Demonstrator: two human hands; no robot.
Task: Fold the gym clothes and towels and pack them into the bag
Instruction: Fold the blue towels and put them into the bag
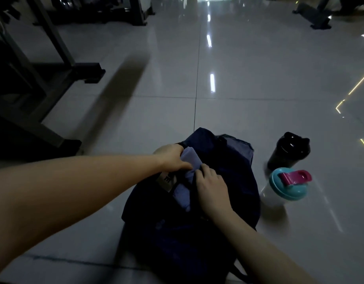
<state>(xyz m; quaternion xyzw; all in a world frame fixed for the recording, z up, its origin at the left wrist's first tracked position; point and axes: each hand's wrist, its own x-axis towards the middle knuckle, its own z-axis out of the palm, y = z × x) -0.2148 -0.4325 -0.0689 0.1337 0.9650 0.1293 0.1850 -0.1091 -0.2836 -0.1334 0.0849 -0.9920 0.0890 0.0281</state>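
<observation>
left forearm (64,187) and right forearm (259,238) reach in from the bottom edge toward the navy bag (228,191), which lies on the tiled floor (156,78) right in front of me with its mouth open. the folded cloth (187,181), a pale blue piece, sits half inside that mouth, between the two hands. the left hand (172,158) has its grip wrapped over the top of the cloth, thumb laid across it. the right hand (211,187) curls its fingers down along the cloth's right edge into the opening, a narrow grip on the fabric as far as the dim light lets me judge. a pale label (166,180) shows just left of the cloth, inside the bag.

my read: this is the packing step, with the fold already made. to do it well i'd press down evenly with both hands so the fold doesn't open, and let one hand draw the bag's rim outward so nothing snags. i'd slide it along a side wall, leaving room for more. the black shaker (287,150) and the teal-lidded bottle (287,183) stand near on the right, apart from the bag, so the right elbow needs care.
</observation>
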